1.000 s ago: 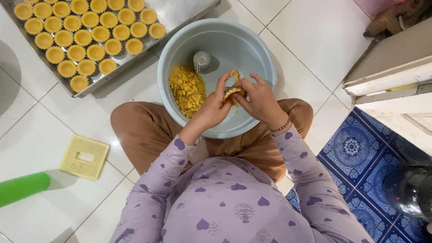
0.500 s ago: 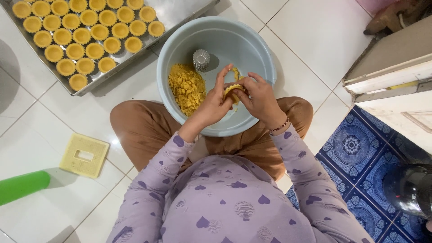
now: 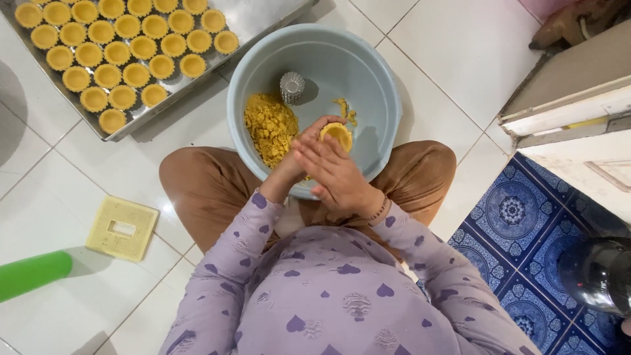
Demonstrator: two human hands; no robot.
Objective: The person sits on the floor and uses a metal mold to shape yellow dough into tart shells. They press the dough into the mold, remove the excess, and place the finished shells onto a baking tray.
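A small yellow tart shell (image 3: 336, 135) sits at the fingertips of both hands, over the 4 o'clock part of the grey-blue basin (image 3: 368, 72); half a second ago the two hands were cupped together around it and hid most of it, now the shell's round open face shows plainly above the fingers; judgement: the pressing of the dough looks close to finished for this piece. The left hand (image 3: 299, 154) is curled beneath the shell and grips it from below; the right hand (image 3: 338, 174) lies flattened, fingers stretched and together, its fingertips against the shell's near edge. Inside the basin a heap of crumbly yellow dough (image 3: 271, 126) lies at 9 o'clock of the shell; an empty fluted metal mould (image 3: 292, 87) stands at 11 o'clock. Further out at 10 o'clock, a steel tray (image 3: 263, 16) carries rows of filled shells. No package or label is seen; a pale yellow square plastic piece with a rectangular opening (image 3: 122, 228) lies on the white tiles at 8 o'clock; a green cylinder (image 3: 29, 274) lies beyond it.
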